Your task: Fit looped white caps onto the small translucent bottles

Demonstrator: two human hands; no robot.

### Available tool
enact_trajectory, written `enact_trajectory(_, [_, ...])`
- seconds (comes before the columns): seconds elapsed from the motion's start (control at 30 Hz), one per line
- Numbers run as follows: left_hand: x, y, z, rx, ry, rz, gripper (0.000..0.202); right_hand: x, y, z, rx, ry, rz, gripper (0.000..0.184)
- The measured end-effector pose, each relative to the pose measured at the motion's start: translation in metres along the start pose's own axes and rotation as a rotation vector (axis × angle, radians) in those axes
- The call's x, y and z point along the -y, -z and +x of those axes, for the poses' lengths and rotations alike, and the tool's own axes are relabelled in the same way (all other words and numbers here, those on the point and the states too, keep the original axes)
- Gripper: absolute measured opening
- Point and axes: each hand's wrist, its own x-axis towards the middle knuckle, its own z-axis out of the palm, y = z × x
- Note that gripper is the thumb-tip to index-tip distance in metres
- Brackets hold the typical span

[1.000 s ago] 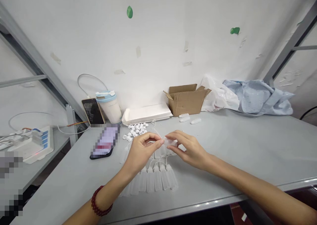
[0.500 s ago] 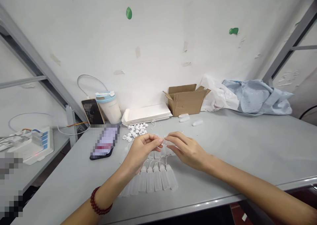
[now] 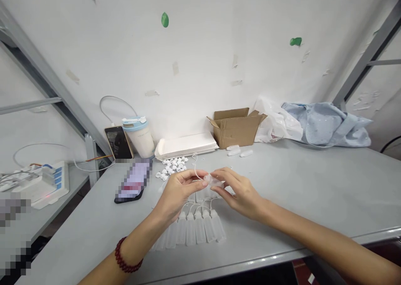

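Above the grey table (image 3: 297,193) my two hands meet over a small clear plastic bottle (image 3: 214,180). My right hand (image 3: 239,193) is closed round the bottle's body. My left hand (image 3: 178,191) pinches its cap end, where a thin white strap loops upward. Just below the hands lies a row of several similar clear bottles (image 3: 194,232) with white caps and straps. A pile of small white caps (image 3: 172,167) sits beyond my left hand.
A dark phone (image 3: 133,184) lies at the left; a second phone (image 3: 118,143) leans by a white tub with a blue lid (image 3: 139,136). Behind stand flat white trays (image 3: 186,145), an open cardboard box (image 3: 236,126), loose bottles (image 3: 239,152), a plastic bag and blue cloth (image 3: 326,124).
My hands stay together on the small bottle with only slight shifts of the fingers; the white strap now loops up above my left fingers.
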Motion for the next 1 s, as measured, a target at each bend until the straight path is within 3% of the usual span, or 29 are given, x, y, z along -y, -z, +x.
enact_trajectory(0.2, [-0.001,0.001,0.002,0.041,-0.005,0.005,0.024,0.005,0.002,0.0,0.08,-0.201,0.249,0.027])
enact_trajectory(0.37, [-0.004,0.0,0.0,0.109,-0.03,0.007,0.025,0.009,0.003,0.002,0.087,-0.207,0.284,0.028])
enact_trajectory(0.5, [-0.005,-0.001,-0.001,0.072,-0.063,0.14,0.023,0.01,0.003,0.003,0.059,-0.263,0.27,0.023])
enact_trajectory(0.57, [-0.003,-0.003,-0.003,-0.031,-0.182,0.334,0.022,0.01,0.004,0.004,0.041,-0.323,0.277,0.022])
enact_trajectory(0.67, [0.0,-0.008,-0.006,-0.18,-0.529,0.686,0.025,0.012,0.006,0.006,0.026,-0.407,0.327,0.021])
enact_trajectory(0.8, [0.002,-0.012,-0.013,-0.092,-0.887,0.961,0.032,0.014,0.008,0.008,0.027,-0.501,0.404,0.022])
enact_trajectory(0.9, [0.003,-0.013,-0.015,-0.004,-0.983,1.149,0.041,0.016,0.008,0.01,0.032,-0.562,0.453,0.022])
enact_trajectory(1.0, [0.005,-0.013,-0.015,-0.001,-1.033,1.287,0.043,0.016,0.008,0.01,0.024,-0.608,0.493,0.023])
